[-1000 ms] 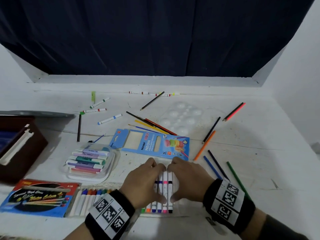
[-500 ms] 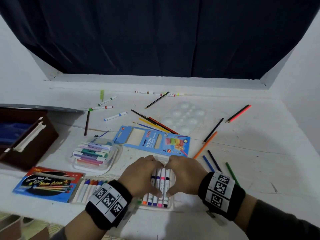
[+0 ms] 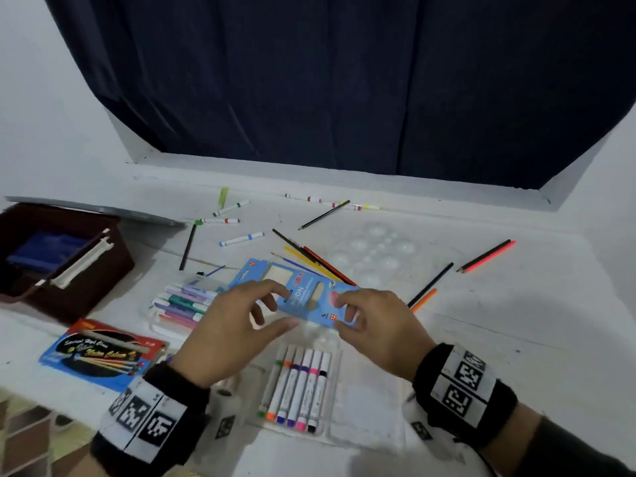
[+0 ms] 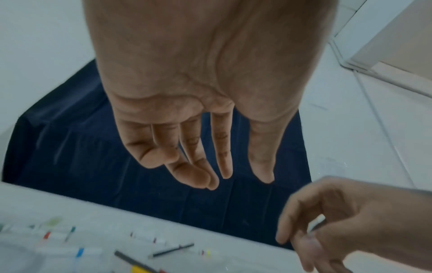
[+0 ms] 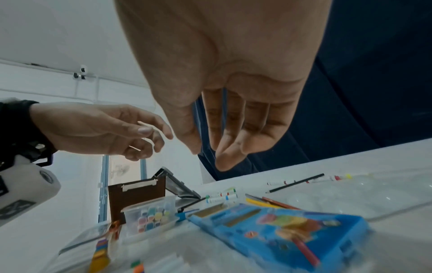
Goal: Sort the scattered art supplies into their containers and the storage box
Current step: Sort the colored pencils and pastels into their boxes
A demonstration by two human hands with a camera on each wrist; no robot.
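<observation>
Fingers (image 3: 272, 287) on both hands hang loose and hold nothing.

Half a second ago the left hand (image 3: 227, 330) and right hand (image 3: 378, 325) pressed on the row of markers (image 3: 297, 387); now both have lifted off and float above the blue pencil box (image 3: 303, 294), not touching it. The markers lie side by side in their clear pack (image 3: 364, 407) at the near edge of the white tabletop (image 3: 516, 321). Loose colored pencils (image 3: 487, 256) and small pens (image 3: 241, 238) lie scattered farther back. A brown storage box (image 3: 86, 270) sits open on the left. A dark blue curtain (image 3: 344, 80) hangs behind, between white walls.
</observation>
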